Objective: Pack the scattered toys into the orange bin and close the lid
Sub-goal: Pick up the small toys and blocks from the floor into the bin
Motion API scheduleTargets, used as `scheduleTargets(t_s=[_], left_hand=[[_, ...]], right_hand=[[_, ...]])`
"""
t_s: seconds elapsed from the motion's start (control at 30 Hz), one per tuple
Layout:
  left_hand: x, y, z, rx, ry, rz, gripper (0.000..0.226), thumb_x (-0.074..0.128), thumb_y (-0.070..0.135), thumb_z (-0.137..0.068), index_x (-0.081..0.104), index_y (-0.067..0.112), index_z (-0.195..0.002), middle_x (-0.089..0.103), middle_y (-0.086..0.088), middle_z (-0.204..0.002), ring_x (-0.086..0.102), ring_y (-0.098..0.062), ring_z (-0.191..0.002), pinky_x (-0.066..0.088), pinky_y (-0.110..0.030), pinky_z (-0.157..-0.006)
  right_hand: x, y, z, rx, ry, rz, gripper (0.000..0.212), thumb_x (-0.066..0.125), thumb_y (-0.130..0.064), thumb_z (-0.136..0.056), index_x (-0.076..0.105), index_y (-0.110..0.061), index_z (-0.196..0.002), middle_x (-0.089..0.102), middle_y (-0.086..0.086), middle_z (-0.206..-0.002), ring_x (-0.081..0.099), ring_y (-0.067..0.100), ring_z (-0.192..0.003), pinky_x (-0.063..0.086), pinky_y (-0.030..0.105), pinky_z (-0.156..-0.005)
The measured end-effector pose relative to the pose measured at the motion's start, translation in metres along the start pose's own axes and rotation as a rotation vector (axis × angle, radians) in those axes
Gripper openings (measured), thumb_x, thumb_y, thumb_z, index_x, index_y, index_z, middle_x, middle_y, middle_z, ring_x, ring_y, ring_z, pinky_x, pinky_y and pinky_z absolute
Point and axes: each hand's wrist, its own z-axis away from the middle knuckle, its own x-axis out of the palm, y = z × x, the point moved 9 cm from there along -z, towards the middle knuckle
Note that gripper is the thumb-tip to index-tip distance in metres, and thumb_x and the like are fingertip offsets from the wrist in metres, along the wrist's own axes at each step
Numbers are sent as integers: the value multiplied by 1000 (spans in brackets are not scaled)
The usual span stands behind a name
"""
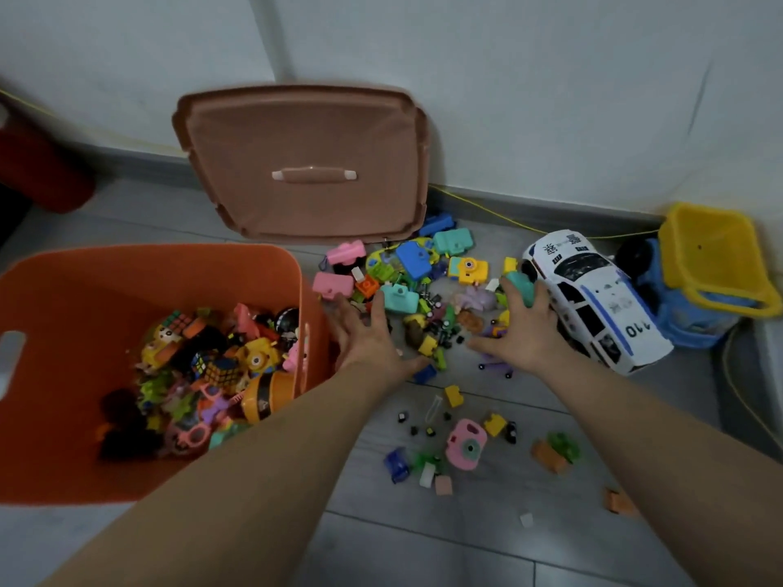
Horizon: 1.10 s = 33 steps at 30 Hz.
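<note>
The heap of small toys (423,286) lies on the grey floor (466,544) just right of the orange bin (84,290), which is already partly filled. Its lid (305,133) leans against the far wall. This looks best done as a two-handed scoop: draw the palms together under the heap, keep little blocks from slipping between the fingers, then lift over the bin's right wall.

The left hand (364,336) is spread flat at the heap's left edge, a fingertip touching a teal toy camera (398,299) and holding nothing. The right hand (521,332) is splayed at the right edge against another teal toy (520,283), beside the white police car (593,298); I see no closed grip.
</note>
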Motion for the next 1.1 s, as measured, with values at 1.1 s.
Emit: scheduleTargets(t_s=[1.1], left_hand=[[58,1,-6,54,36,-150,89,79,54,-66,29,46,-139,3,-8,-148,23,-38,-129,44,-51,-100]], right_hand=[[57,-46,37,-361,-95,221,48,80,-40,-73,54,-26,-111,1,8,-158,62,41,-103,54,41,-88]])
